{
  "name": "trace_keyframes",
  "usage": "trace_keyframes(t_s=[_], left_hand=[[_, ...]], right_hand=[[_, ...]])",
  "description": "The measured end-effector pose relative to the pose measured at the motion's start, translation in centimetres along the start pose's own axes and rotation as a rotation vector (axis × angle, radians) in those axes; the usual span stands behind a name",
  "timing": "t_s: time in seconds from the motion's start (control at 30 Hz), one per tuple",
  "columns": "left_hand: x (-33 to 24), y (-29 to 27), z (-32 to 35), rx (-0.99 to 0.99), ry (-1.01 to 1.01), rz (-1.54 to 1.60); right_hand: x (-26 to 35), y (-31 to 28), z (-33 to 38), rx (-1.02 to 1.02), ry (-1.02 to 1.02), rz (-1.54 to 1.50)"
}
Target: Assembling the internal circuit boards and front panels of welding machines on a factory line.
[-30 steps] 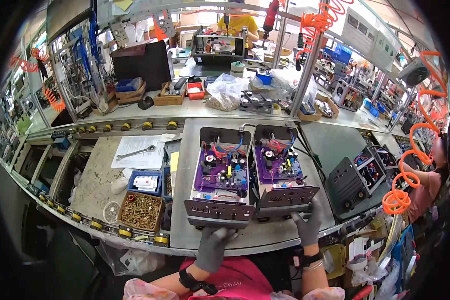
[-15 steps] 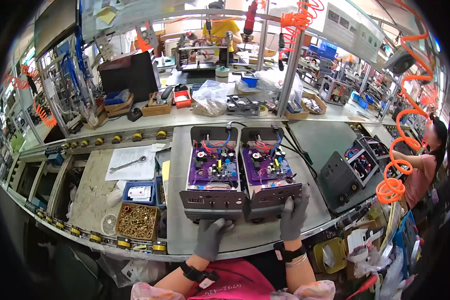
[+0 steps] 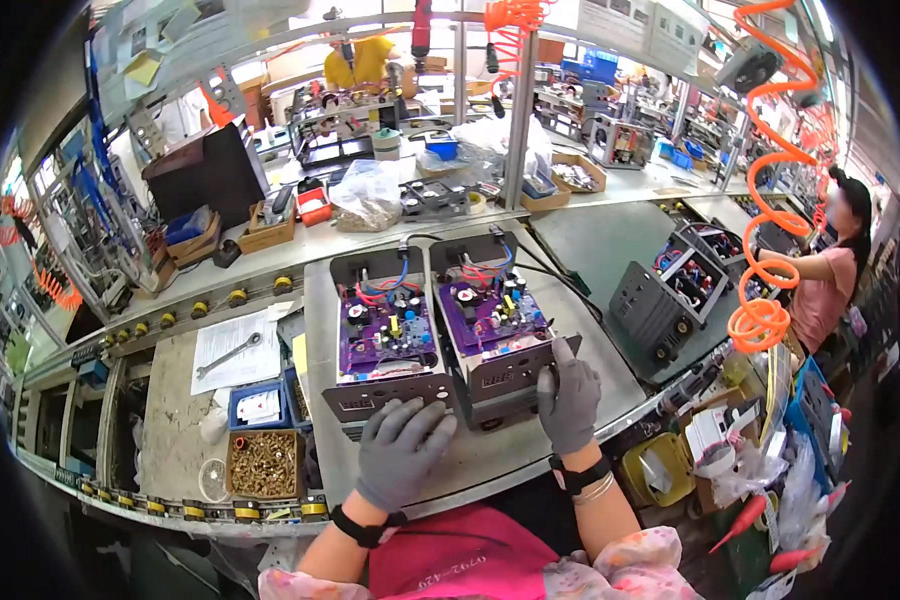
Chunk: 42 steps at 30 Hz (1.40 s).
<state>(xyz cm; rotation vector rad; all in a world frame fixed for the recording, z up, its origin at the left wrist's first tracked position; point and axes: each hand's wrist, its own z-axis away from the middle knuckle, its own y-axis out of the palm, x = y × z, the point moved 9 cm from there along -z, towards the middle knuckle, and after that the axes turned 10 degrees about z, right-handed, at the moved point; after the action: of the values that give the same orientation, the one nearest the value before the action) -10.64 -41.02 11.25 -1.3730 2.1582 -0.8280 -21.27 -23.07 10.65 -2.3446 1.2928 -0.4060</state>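
Two open machine chassis with dark panels stand side by side before me. Each bears a purple circuit board; the left board (image 3: pixel 385 332) and the right board (image 3: pixel 490 315) carry red and blue wires. Against the lower edge of the left unit's front panel (image 3: pixel 355 400) rests my left hand (image 3: pixel 405 450), grey-gloved, fingers spread. My right hand (image 3: pixel 572 402), gloved alike, is at the right end of the other front panel (image 3: pixel 500 375), with its index finger stretched upward and its thumb apart. Neither hand is wrapped round anything.
A box of brass fittings (image 3: pixel 264 464), a blue bin (image 3: pixel 260 404) and a wrench (image 3: pixel 230 355) on paper lie to the left. Another dark chassis (image 3: pixel 650 312) stands right, near a co-worker (image 3: pixel 828 285). An orange coiled hose (image 3: pixel 760 325) hangs there. A roller track (image 3: pixel 200 310) runs behind.
My left hand has risen from below the left unit onto its front panel, and its fingers have spread. My right hand stays by the right panel's end. The whole view has tilted and shifted.
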Motion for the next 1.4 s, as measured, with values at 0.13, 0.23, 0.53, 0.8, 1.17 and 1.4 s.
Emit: trace_keyframes(t_s=[0.13,0.23,0.53,0.8,1.17,1.4], left_hand=[[0.5,1.1,-0.7,0.116,0.191,-0.063],[0.9,0.7,-0.6,0.075,0.278,-0.09],[1.5,0.3,-1.3,-0.018,0.324,-0.053],[2.0,0.3,-1.3,-0.14,0.246,-0.051],[3.3,-1.2,0.8,-0.012,0.319,-0.15],[4.1,-1.4,1.1,-0.106,0.253,-0.102]], right_hand=[[-1.5,0.3,0.0,0.002,0.139,-0.153],[-0.6,0.5,-0.2,0.035,-0.004,-0.088],[0.3,0.9,-0.1,0.147,0.144,-0.199],[1.6,0.6,-0.5,0.137,0.059,-0.192],[-22.7,-14.2,10.3,0.141,0.617,0.274],[-30.4,-13.0,15.8,0.745,0.968,0.629]])
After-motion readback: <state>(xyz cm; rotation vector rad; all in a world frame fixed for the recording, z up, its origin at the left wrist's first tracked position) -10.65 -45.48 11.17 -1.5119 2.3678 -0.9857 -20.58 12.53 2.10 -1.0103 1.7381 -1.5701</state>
